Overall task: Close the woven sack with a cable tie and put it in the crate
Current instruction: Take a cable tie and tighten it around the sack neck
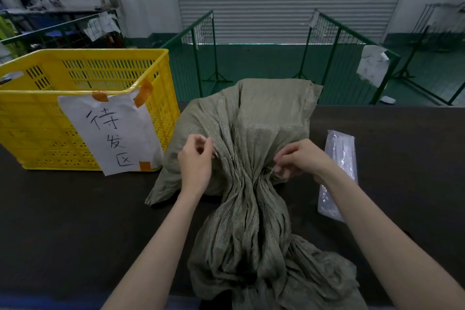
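Note:
A grey-green woven sack (251, 118) lies on the dark table (63, 209), its neck gathered into tight pleats at the middle and its loose mouth spilling toward me. My left hand (195, 158) pinches something thin and pale at the left side of the gathered neck. My right hand (300, 158) pinches a thin pale strip, apparently a cable tie, at the neck's right side. The tie's run around the neck is hidden in the folds. The yellow slotted crate (75, 78) stands at the left, open-topped, with a handwritten paper sign taped to its front.
A clear plastic bag (338, 171), seemingly holding more ties, lies on the table right of the sack. Beyond the table's far edge there are green mesh barriers (201, 40), a green floor and a shut roller door.

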